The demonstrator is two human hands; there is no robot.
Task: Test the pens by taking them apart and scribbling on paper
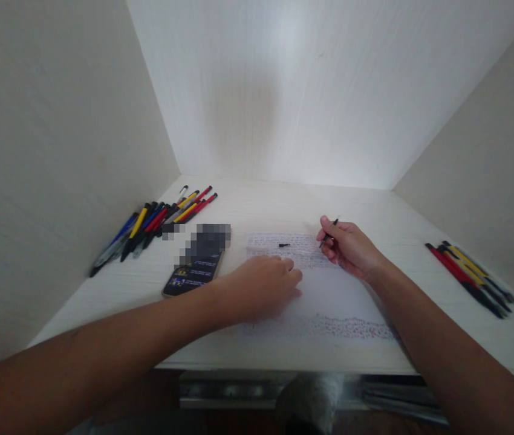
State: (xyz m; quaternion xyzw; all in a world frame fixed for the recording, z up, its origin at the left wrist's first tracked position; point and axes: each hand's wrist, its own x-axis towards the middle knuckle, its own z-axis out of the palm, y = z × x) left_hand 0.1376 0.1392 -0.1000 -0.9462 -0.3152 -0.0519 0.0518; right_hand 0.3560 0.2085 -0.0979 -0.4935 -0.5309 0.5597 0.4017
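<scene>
My right hand (345, 248) pinches a slim dark pen (328, 233) between thumb and fingers, tilted above the right side of a white paper sheet (329, 290). Handwriting lines fill the sheet's top part, and more marks run along its bottom edge. On the written top part lies a small black pen cap (284, 245). My left hand (266, 287) rests palm down over the sheet's left half, just below the cap. Its fingers are loosely bent and a little apart, with nothing visible in them; the palm side is hidden.
To the left lies a phone (193, 266) with a lit screen, partly blurred out. Beyond it a heap of pens (148, 223) in blue, yellow, red and grey spreads by the left wall. Several red and yellow pens (472, 278) lie at the right. White panels (284, 90) enclose the desk.
</scene>
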